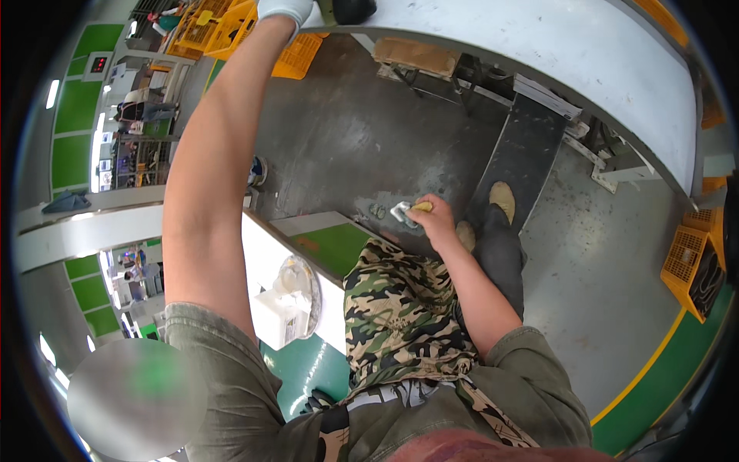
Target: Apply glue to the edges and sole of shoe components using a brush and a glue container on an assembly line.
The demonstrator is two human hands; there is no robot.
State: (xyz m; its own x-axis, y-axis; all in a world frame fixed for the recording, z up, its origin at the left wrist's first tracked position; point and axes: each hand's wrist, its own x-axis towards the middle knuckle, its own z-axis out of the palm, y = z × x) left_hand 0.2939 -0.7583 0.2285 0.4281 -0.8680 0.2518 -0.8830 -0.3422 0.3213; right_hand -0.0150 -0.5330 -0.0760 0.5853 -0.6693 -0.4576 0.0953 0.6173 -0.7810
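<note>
My left arm reaches far forward to the white worktable. My left hand, in a pale glove, is at the table's near edge, and its fingers are cut off by the top of the picture. Just right of it lies a black rounded thing with an olive-green part beside it; its kind is unclear. Held low in front of my camouflage apron, my bare right hand is closed around a small tool with a yellow handle and a whitish-grey end.
To my left, a white surface carries a white box and a clear plastic-looking item. Yellow crates stand at the far left, others at the right. A dark board lies under my foot. People work in the left background.
</note>
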